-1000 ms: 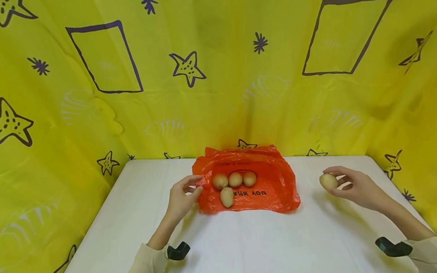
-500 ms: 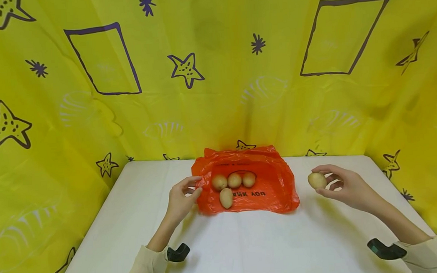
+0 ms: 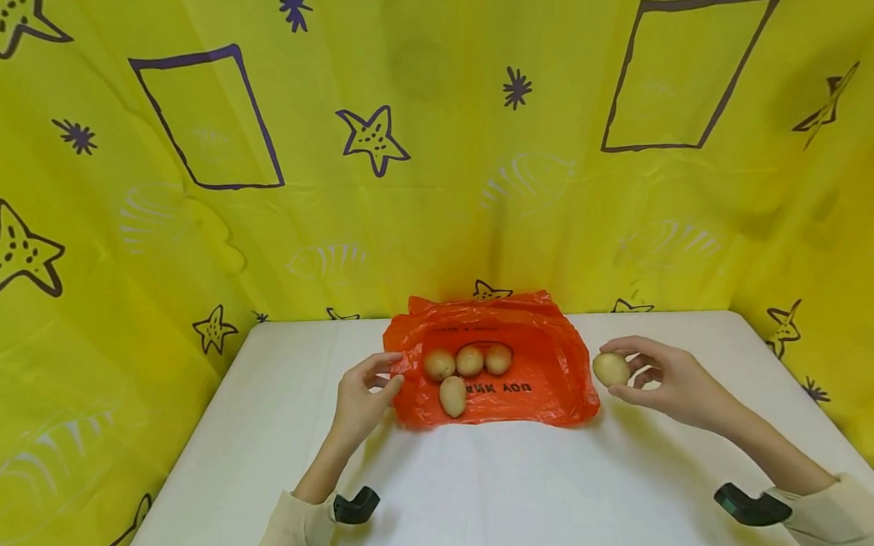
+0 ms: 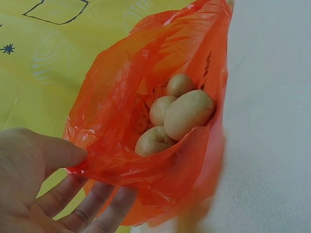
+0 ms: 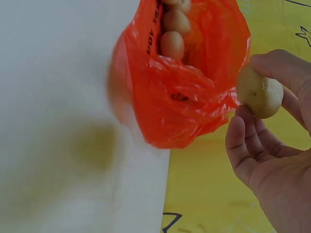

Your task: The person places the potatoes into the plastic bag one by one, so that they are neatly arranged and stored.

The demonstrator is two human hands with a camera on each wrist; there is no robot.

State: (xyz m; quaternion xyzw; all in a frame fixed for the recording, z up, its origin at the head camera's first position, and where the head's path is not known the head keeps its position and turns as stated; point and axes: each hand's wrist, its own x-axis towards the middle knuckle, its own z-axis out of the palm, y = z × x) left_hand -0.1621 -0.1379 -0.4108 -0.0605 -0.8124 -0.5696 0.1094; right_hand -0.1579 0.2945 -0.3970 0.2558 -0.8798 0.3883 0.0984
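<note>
An orange-red plastic bag [image 3: 549, 383] with black print lies spread with its mouth wide on the white table. Several potatoes [image 3: 453, 396] sit inside it, toward its left side. The left hand [image 3: 362, 401] pinches the bag's left edge between thumb and fingers; in the left wrist view the thumb lies over the film and the fingers behind it. Just off the bag's right edge, the right hand [image 3: 665, 380] holds another potato [image 3: 611, 369] between thumb and fingertips. The right wrist view shows this potato [image 5: 260, 92] raised beside the bag's rim.
The white table [image 3: 466, 497] runs back to a yellow curtain [image 3: 434, 223] printed with stars and fish, which also rises along the left and right sides. A dark device [image 3: 357, 506] sits at the left wrist, and another dark device [image 3: 752, 506] at the right wrist.
The right hand has moved left with its potato, from the table's right side to beside the bag's right edge. The left hand and the potatoes in the bag have stayed in place.
</note>
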